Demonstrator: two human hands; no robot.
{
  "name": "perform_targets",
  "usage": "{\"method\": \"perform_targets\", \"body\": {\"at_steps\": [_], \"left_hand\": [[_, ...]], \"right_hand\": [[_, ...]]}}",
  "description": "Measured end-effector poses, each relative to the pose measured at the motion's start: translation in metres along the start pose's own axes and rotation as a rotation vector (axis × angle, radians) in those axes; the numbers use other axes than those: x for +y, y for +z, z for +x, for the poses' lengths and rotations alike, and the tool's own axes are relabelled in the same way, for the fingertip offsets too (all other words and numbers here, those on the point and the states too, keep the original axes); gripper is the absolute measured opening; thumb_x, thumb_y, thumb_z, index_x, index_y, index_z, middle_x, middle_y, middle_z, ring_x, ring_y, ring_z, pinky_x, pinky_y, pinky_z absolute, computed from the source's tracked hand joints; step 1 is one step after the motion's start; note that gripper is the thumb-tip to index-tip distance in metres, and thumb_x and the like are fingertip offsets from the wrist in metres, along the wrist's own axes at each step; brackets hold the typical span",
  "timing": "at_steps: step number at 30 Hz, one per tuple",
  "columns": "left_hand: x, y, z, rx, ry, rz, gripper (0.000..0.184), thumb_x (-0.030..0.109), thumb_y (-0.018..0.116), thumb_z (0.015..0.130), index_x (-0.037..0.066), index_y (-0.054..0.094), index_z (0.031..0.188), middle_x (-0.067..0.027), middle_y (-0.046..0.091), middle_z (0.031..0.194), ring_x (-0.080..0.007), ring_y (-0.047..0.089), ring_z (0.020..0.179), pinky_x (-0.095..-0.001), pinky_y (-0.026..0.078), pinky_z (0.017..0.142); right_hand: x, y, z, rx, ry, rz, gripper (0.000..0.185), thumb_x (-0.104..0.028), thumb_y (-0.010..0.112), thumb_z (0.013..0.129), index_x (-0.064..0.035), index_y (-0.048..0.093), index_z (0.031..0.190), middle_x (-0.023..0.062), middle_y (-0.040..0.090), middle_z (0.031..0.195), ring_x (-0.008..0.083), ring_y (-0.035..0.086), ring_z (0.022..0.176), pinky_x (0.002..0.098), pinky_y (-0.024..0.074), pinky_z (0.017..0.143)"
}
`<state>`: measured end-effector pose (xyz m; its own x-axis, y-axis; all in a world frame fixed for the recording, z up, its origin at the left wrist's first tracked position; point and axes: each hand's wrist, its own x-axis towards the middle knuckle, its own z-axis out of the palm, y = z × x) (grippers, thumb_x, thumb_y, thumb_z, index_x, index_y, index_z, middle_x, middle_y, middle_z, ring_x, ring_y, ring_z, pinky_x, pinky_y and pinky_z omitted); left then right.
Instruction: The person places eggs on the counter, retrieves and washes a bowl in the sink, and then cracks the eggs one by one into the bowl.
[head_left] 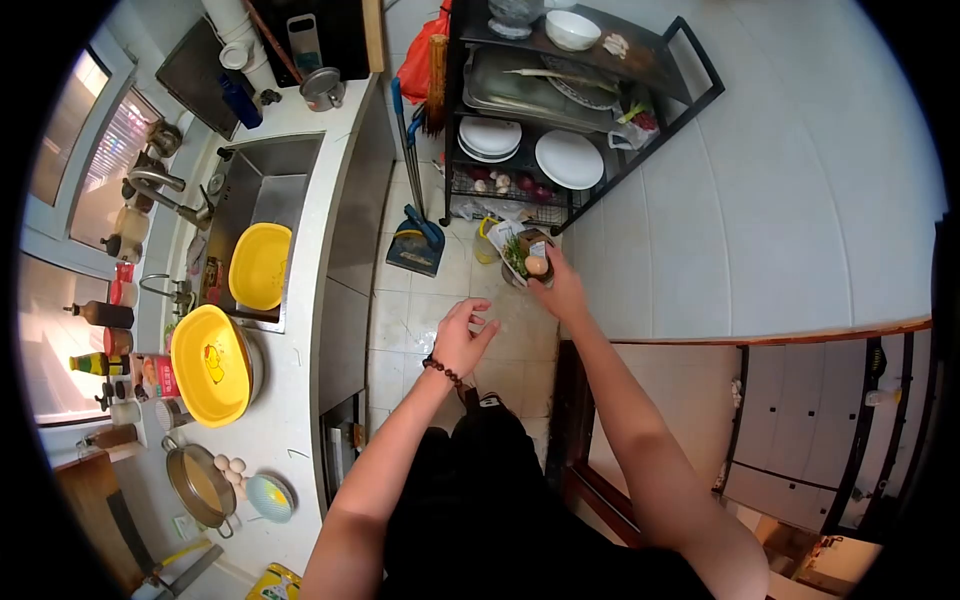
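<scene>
My right hand [562, 289] reaches forward over a small bin, with a round brown egg [536, 266] between its thumb and fingers. Whether the egg is whole or only shell, I cannot tell. Below and around it lie green plant scraps [516, 250] and pale wrapping in the bin, whose body is mostly hidden. To the left, my left hand [463, 340] hovers above the floor with fingers loosely bent and apart, holding nothing. A beaded bracelet [443, 371] circles the left wrist.
A black shelf rack [650, 165] with plates, bowls and vegetables stands ahead. A dustpan [414, 248] leans left of the bin. Along the left runs a counter [290, 400] with a sink, yellow basins [228, 400], a pot [190, 480] and several eggs [232, 466].
</scene>
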<state>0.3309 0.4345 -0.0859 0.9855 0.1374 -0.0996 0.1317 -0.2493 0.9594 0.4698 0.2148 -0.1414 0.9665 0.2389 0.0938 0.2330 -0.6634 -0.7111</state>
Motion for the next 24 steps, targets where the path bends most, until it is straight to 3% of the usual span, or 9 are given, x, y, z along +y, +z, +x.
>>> {"method": "perform_targets", "body": {"at_steps": [1,2,7,9,10,12,15,18,24], "left_hand": [[-0.002,0.005,0.003,0.003,-0.006,0.003,0.035,0.017,0.077,0.092,0.003,0.065,0.121,-0.0135,0.069,0.118,-0.0231,0.070,0.093,-0.0338,0.062,0.072],[-0.005,0.007,0.004,0.009,-0.018,0.009,0.034,0.017,0.077,0.092,0.003,0.065,0.121,-0.0139,0.069,0.118,-0.0234,0.070,0.093,-0.0338,0.061,0.072],[-0.048,-0.015,-0.025,0.110,-0.160,-0.008,0.032,0.018,0.077,0.092,0.002,0.066,0.118,-0.0150,0.070,0.116,-0.0242,0.071,0.091,-0.0353,0.061,0.075],[-0.067,-0.036,-0.047,0.166,-0.223,0.088,0.031,0.020,0.076,0.093,0.001,0.068,0.116,-0.0160,0.071,0.116,-0.0247,0.072,0.089,-0.0369,0.059,0.079],[-0.074,-0.047,-0.059,0.216,-0.263,0.084,0.031,0.021,0.076,0.093,0.001,0.068,0.114,-0.0161,0.072,0.115,-0.0247,0.073,0.089,-0.0377,0.058,0.082],[-0.089,-0.066,-0.088,0.329,-0.322,0.064,0.030,0.021,0.076,0.093,0.001,0.068,0.114,-0.0159,0.073,0.114,-0.0248,0.073,0.089,-0.0375,0.059,0.082],[-0.106,-0.090,-0.132,0.519,-0.399,0.022,0.030,0.021,0.076,0.093,0.001,0.069,0.113,-0.0149,0.074,0.112,-0.0248,0.074,0.089,-0.0369,0.059,0.082],[-0.116,-0.107,-0.183,0.705,-0.457,-0.018,0.029,0.021,0.076,0.093,0.001,0.069,0.113,-0.0144,0.074,0.110,-0.0246,0.074,0.089,-0.0367,0.059,0.082],[-0.143,-0.119,-0.281,1.025,-0.546,-0.194,0.027,0.019,0.076,0.095,0.001,0.069,0.112,-0.0081,0.074,0.104,-0.0144,0.069,0.088,-0.0300,0.056,0.082]], "right_hand": [[0.015,0.003,0.010,0.029,-0.049,-0.136,0.066,-0.014,0.081,0.083,-0.0064,0.056,0.144,0.0193,0.067,0.135,0.0359,0.067,0.121,0.0418,0.0551,0.096],[0.030,0.002,0.018,-0.124,0.072,-0.091,0.074,-0.015,0.080,0.084,-0.0071,0.049,0.151,0.0224,0.060,0.143,0.0411,0.058,0.131,0.0450,0.0503,0.106],[0.055,0.029,-0.001,-0.392,0.236,-0.178,0.071,-0.017,0.079,0.087,-0.0019,0.049,0.150,0.0258,0.060,0.141,0.0427,0.058,0.129,0.0482,0.0501,0.105],[0.107,0.074,-0.022,-0.298,0.030,-0.057,0.068,-0.017,0.078,0.088,-0.0021,0.051,0.149,0.0252,0.063,0.137,0.0392,0.066,0.118,0.0459,0.0538,0.099],[0.089,0.081,-0.023,-0.344,-0.016,-0.047,0.068,-0.017,0.078,0.088,-0.0021,0.051,0.149,0.0252,0.063,0.137,0.0392,0.066,0.118,0.0459,0.0538,0.099],[0.047,0.087,-0.022,-0.555,0.153,-0.033,0.068,-0.017,0.077,0.088,-0.0027,0.051,0.149,0.0243,0.065,0.135,0.0329,0.073,0.102,0.0419,0.0581,0.089],[0.012,0.137,-0.021,-0.653,0.022,0.059,0.066,-0.017,0.078,0.087,-0.0035,0.053,0.148,0.0235,0.068,0.131,0.0272,0.075,0.089,0.0387,0.0599,0.080],[-0.044,0.178,-0.015,-0.823,-0.109,-0.007,0.068,-0.019,0.078,0.089,-0.0068,0.051,0.150,0.0207,0.069,0.131,0.0236,0.076,0.092,0.0370,0.0596,0.083],[-0.121,0.264,-0.026,-1.022,-0.314,-0.020,0.065,-0.017,0.078,0.088,-0.0051,0.053,0.147,0.0212,0.070,0.128,0.0251,0.075,0.092,0.0380,0.0597,0.082]]}}
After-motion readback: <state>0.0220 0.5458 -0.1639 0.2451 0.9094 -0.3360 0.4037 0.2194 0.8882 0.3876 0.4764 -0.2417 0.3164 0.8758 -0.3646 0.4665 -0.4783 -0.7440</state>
